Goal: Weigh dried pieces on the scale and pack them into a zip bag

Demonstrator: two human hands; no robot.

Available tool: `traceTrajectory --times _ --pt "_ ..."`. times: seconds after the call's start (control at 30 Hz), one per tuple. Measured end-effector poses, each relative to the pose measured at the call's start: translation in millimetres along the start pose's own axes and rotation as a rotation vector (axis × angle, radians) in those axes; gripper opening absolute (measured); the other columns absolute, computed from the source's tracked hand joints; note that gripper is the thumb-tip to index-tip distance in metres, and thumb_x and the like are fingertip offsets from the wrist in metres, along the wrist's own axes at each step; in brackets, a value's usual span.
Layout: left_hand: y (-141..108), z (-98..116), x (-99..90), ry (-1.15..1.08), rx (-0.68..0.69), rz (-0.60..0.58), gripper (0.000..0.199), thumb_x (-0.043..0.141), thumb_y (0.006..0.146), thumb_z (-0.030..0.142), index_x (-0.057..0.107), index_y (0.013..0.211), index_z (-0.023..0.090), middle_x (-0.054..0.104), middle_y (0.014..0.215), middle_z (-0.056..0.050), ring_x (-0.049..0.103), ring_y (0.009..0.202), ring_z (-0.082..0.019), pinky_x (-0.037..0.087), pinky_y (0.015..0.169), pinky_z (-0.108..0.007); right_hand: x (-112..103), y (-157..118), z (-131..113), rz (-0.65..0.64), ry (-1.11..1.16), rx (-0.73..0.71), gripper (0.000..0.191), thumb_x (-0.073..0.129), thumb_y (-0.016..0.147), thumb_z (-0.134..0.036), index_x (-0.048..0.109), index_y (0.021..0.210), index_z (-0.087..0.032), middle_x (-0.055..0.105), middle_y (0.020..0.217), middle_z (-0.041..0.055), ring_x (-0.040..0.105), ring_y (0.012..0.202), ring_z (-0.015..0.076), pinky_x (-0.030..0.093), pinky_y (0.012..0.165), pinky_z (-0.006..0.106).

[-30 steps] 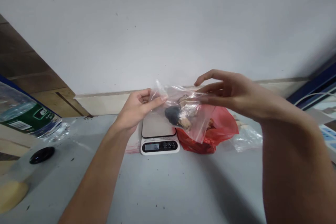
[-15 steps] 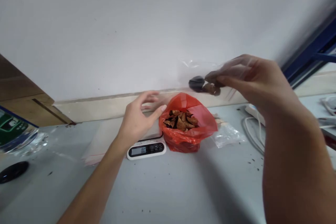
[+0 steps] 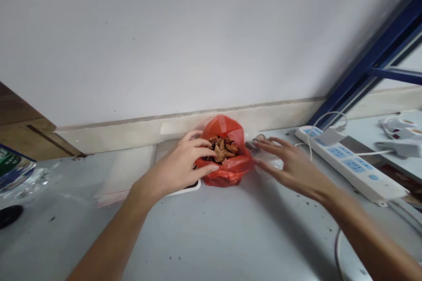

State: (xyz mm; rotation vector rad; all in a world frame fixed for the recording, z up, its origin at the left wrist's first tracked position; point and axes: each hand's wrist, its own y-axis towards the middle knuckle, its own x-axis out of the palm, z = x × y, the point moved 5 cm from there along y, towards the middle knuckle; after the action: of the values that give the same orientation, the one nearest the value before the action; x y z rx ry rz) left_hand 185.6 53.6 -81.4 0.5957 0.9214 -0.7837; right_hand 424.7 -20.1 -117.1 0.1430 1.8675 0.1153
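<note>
Apparently I see the left hand (image 3: 180, 162) and right hand (image 3: 292, 158) loosely spread, flanking the red bag (image 3: 227, 178) (presumably to steady it).

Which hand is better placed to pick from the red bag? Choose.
Probably the left hand: it overlaps the rim of the red bag, near the brown pieces, while the right hand is by the clear plastic.

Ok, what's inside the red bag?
Brown, curled pieces show in the open mouth of the red bag. Whatever lies beneath that top layer is covered, and the left hand hides part of its left side.
</note>
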Motion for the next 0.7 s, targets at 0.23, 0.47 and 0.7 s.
traceTrajectory --times 0.23,0.47,0.7 --pt "-13.6 -13.5 -22.0 -0.013 -0.069 0.06 0.033 0.059 0.101 0.048 0.079 0.115 0.025 0.068 0.137 -0.008 0.052 0.139 -0.029 0.047 0.116 -0.042 -48.3 32.4 -34.6 0.061 0.125 0.235 0.039 0.049 0.093 -0.047 0.076 0.107 -0.022 0.081 0.11 0.0123 0.076 0.098 0.0349 0.058 0.082 0.046" --pt "-36.5 -36.5 -48.3 0.028 -0.228 0.007 0.042 0.056 0.095 0.053 0.076 0.123 0.029 0.07 0.136 -0.007 0.062 0.128 -0.03 0.048 0.11 -0.043 -33.8 70.3 -61.1 0.003 0.01 0.252 0.036 0.054 0.077 -0.009 0.068 0.107 -0.022 0.079 0.088 0.0071 0.073 0.085 0.0288 0.051 0.072 0.036" --pt "-75.4 -75.5 -76.6 0.129 -0.543 -0.113 0.039 0.058 0.088 0.048 0.078 0.116 0.03 0.076 0.129 -0.007 0.071 0.116 -0.03 0.054 0.09 -0.034 -44.7 89.7 -90.1 0.111 0.188 -0.042 0.021 0.065 0.082 -0.033 0.074 0.101 -0.029 0.076 0.086 0.0079 0.072 0.088 0.0336 0.055 0.072 0.042"
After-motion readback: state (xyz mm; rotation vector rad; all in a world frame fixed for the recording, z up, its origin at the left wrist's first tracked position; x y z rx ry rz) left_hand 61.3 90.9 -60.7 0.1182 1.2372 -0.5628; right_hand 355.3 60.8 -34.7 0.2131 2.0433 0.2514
